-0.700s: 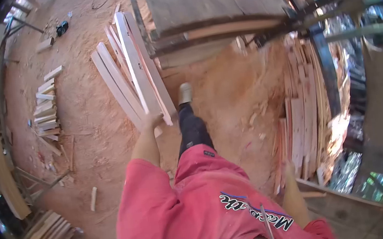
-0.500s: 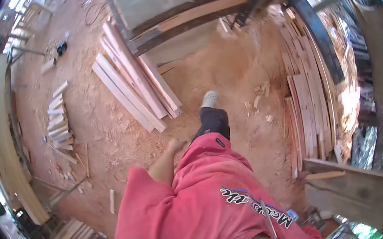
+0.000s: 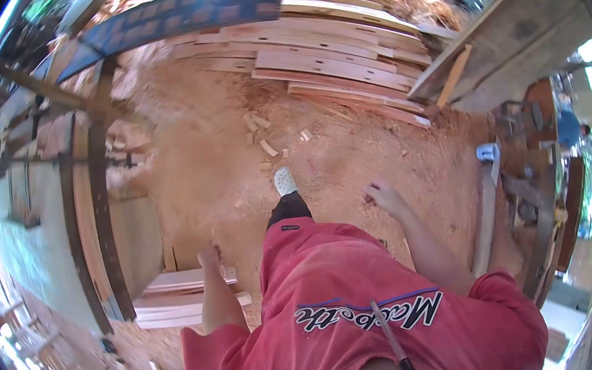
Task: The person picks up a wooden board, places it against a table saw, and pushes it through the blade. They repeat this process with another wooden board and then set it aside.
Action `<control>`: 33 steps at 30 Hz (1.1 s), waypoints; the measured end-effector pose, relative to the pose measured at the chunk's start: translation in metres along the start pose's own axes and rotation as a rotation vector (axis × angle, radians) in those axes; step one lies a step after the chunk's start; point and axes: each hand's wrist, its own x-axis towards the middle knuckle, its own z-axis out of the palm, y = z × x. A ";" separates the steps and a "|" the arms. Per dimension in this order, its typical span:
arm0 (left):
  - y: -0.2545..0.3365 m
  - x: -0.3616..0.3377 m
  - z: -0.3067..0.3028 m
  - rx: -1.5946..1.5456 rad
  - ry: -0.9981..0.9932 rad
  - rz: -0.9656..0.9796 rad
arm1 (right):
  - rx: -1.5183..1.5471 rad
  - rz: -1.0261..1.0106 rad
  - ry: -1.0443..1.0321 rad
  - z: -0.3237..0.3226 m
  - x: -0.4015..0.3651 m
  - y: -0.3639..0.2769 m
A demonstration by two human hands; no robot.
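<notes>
My left hand (image 3: 208, 255) hangs at the left of my body, just beyond the pink planks (image 3: 185, 309) on the ground. Its fingers are too small and blurred to read. On the other side, my right hand (image 3: 382, 196) is held over the dusty floor, with fingers partly curled; whether anything is in them cannot be made out. A pen (image 3: 391, 336) lies against the front of my red shirt (image 3: 336, 269). One pale clog (image 3: 284, 181) shows below me.
Stacked planks (image 3: 339, 54) lie ahead, with small wood offcuts (image 3: 266, 146) nearer. A blue beam (image 3: 186, 15) crosses the upper left. At left stands a wood-framed table (image 3: 36, 232). A can (image 3: 486, 153) and large boards (image 3: 506, 33) are at right.
My view has turned to the right, so the plank stack now lies ahead and the table at left. My right hand has come into view.
</notes>
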 end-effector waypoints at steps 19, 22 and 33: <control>0.558 -0.045 0.424 -0.072 0.142 0.566 | 0.183 0.601 0.165 -0.180 0.156 0.099; 0.593 -0.023 0.435 -0.216 0.309 0.371 | 0.290 0.476 0.157 -0.206 0.233 0.064; 0.576 0.167 0.299 -0.694 0.009 0.100 | 0.465 0.249 0.006 -0.230 0.477 -0.119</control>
